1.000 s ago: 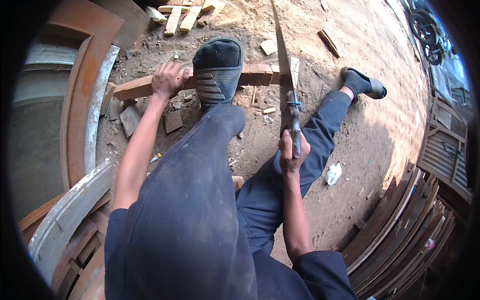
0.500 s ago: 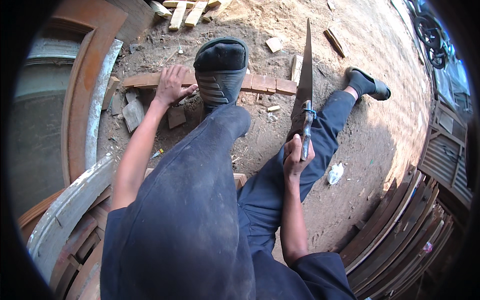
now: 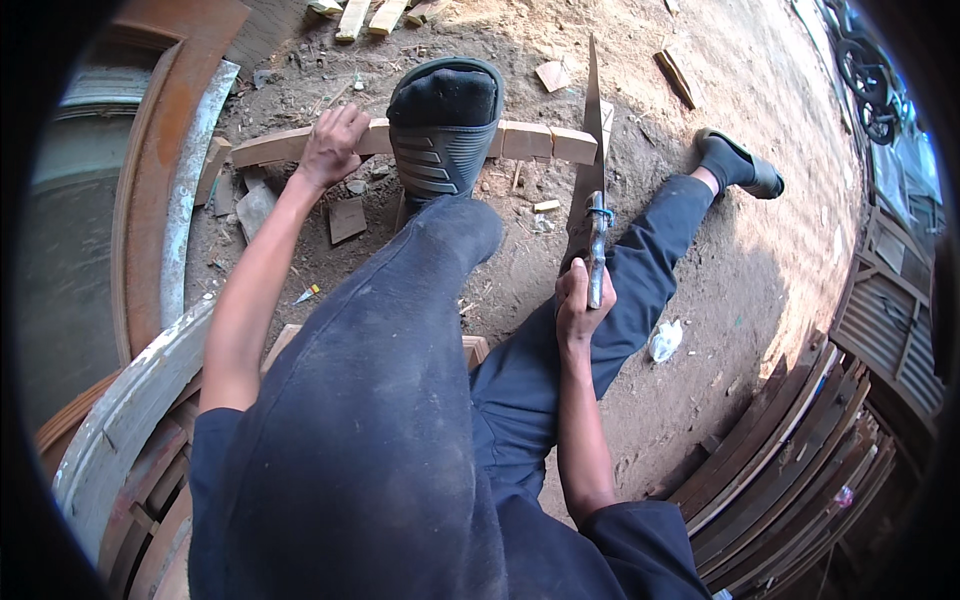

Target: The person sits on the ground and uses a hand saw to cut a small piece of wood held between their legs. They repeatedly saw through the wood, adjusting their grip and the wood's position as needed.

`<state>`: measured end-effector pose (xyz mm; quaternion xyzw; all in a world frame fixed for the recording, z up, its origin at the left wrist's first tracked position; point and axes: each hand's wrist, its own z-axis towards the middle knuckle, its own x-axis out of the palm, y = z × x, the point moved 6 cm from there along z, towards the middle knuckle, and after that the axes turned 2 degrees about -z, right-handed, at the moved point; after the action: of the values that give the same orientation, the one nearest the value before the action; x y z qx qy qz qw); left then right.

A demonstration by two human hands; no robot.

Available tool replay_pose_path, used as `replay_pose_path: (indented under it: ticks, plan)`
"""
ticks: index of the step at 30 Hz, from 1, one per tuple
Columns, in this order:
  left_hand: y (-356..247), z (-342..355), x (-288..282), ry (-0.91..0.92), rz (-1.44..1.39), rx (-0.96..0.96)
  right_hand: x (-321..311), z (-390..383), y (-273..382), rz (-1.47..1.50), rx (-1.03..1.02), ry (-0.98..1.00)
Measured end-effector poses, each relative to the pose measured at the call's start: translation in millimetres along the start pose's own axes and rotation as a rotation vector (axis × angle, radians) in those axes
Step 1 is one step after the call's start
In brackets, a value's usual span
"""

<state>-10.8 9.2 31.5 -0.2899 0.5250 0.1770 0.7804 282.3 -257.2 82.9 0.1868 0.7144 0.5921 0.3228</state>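
A wooden strip lies crosswise in front of me, pinned under my left foot in its grey slide sandal. Left of the foot, my left hand is closed over the strip with its fingers curled round the far edge. My right hand grips the handle of a handsaw. The saw's long blade points away from me and stands on edge at the strip's right end. Whether the teeth touch the wood I cannot tell. Dark cut lines cross the strip right of the foot.
Wood offcuts lie on the dirt ground at the far side, with a loose block at the far right. Wooden frames lean on the left. Stacked boards fill the lower right. A crumpled white plastic bag lies beside my right leg.
My left hand has curled tighter round the strip, which has turned a little and shows a paler face. The handsaw and my right hand have shifted left, bringing the blade to the strip's end.
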Motion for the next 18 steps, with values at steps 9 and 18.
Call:
replay_pose_path:
  ticks: [9,18]
  plan:
    - [4,0,6,0.015,0.02,-0.013,4,7,-13,0.058,0.159,-0.018]
    - [6,4,4,0.034,-0.015,-0.003,47,-2,-45,-0.857,-0.132,0.413]
